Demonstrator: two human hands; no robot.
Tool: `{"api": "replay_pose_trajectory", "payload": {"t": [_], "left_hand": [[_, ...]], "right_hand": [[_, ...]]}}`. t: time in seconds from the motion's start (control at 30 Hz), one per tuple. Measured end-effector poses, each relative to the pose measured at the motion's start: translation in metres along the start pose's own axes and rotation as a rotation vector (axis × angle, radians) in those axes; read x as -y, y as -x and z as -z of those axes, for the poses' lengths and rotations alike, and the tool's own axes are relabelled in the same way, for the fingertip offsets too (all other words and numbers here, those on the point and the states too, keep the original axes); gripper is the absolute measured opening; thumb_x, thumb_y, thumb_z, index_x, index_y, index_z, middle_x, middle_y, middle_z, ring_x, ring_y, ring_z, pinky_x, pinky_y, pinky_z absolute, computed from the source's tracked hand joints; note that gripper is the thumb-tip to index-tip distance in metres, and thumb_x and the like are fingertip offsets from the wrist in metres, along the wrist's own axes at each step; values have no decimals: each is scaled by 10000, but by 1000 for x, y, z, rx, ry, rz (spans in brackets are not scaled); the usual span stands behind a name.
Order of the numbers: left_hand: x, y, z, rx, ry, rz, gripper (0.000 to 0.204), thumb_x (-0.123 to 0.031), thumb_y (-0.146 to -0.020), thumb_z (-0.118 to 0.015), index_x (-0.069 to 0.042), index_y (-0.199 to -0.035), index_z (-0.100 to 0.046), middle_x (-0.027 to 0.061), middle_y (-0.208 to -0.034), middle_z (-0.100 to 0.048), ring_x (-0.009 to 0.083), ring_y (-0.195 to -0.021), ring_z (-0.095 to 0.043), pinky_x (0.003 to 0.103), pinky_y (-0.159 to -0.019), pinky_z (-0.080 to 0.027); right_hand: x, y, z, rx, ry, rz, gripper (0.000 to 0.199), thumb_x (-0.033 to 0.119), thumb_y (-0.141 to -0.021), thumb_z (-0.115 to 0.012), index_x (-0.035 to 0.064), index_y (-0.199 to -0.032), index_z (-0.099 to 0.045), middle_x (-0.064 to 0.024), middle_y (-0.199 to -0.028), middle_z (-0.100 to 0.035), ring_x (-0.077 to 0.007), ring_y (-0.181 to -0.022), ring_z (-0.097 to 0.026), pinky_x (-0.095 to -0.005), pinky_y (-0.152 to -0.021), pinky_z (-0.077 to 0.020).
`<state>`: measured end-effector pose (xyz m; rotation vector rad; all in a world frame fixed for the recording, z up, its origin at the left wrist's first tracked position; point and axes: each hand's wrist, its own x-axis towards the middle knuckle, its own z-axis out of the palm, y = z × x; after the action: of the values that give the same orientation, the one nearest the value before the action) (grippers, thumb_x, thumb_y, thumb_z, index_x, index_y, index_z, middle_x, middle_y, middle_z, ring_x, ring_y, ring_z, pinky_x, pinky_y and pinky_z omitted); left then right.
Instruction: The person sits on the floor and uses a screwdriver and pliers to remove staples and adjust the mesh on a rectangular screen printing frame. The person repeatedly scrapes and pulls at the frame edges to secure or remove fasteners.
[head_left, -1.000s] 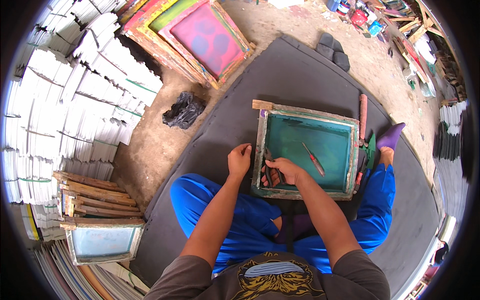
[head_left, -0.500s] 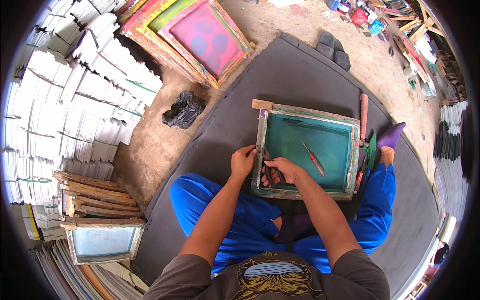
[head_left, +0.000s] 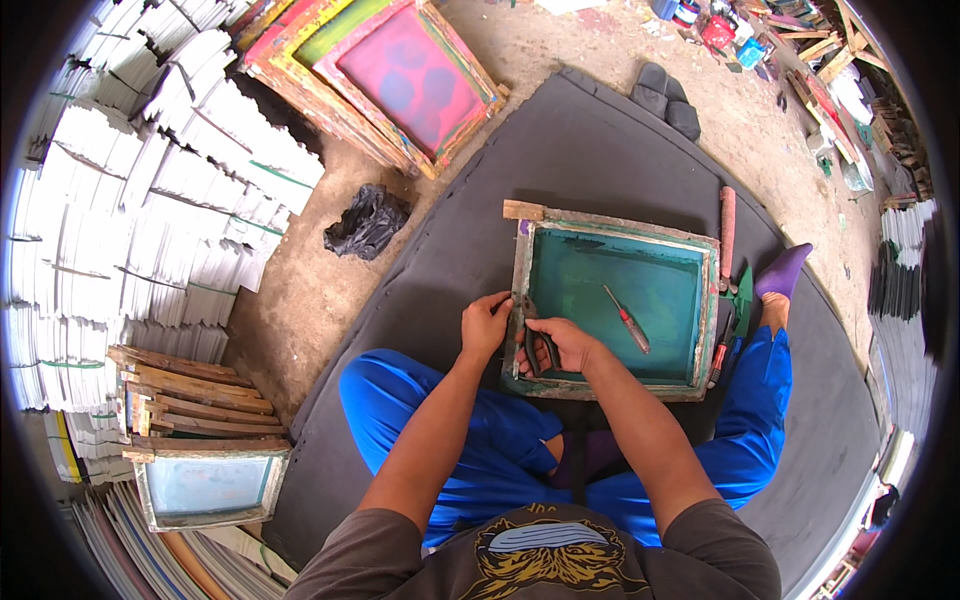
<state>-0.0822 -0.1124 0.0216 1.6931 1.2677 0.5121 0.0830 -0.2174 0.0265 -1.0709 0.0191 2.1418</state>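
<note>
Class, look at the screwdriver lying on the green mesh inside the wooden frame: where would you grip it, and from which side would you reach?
Probably by the reddish handle, the lower-right end of the screwdriver, coming from above. It lies flat and slanted on the mesh of the wooden frame, its thin shaft pointing up-left. The handle is the thicker part, and nothing covers it; both hands work at the frame's left rail.

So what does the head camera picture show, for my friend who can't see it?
A person in blue trousers sits on a dark mat, working on the left edge of a wooden frame with a teal screen. The left hand steadies the frame; the right hand holds pliers. A screwdriver lies on the screen.
</note>
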Motion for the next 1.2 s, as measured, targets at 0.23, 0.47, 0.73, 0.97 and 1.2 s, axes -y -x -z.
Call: {"api": "replay_pose_trajectory", "payload": {"t": [0.23, 0.47, 0.73, 0.97, 1.2], "left_hand": [[4, -1, -1, 1, -68, -48, 302, -225, -927, -743, -30, -1156, -772, 190, -955, -755, 302, -894, -755, 373, -802, -556], [11, -1, -6, 15, -59, -95, 271, -204, -931, -728, -51, -1150, -777, 153, -914, -719, 331, -840, -720, 396, -770, -546], [15, 0, -6, 7, -60, -83, 274, -205, -930, -730, -50, -1151, -776, 143, -917, -719, 324, -830, -717, 393, -763, -542], [8, 1, -8, 0, -70, -79, 277, -211, -930, -730, -68, -1163, -776, 139, -893, -708, 318, -808, -708, 396, -751, -536], [14, -3, -8, 7, -38, -97, 289, -202, -935, -732, -68, -1188, -769, 141, -880, -714, 276, -803, -715, 370, -739, -531]], "right_hand": [[7, 2, -16, -254, 375, 93, 148, -17, -805, -717, -14, -923, -628, -133, -700, -650, -248, -531, -653, -391, -467, -550], [-1, -5, -20, -468, 540, 219, 128, -47, -713, -694, -50, -802, -601, -132, -649, -625, -236, -480, -627, -368, -399, -471], [8, 4, -34, -602, 802, 219, 170, -2, -732, -669, -87, -879, -657, -167, -680, -673, -233, -534, -676, -360, -474, -521], [-11, -17, 10, -756, 1278, 521, 273, 118, -794, -729, -65, -993, -688, -194, -797, -718, -229, -650, -734, -366, -560, -568], [18, 7, 7, -220, 724, 157, 374, 357, -1026, -635, -11, -1091, -640, -131, -857, -737, -207, -739, -745, -334, -584, -564]]}}
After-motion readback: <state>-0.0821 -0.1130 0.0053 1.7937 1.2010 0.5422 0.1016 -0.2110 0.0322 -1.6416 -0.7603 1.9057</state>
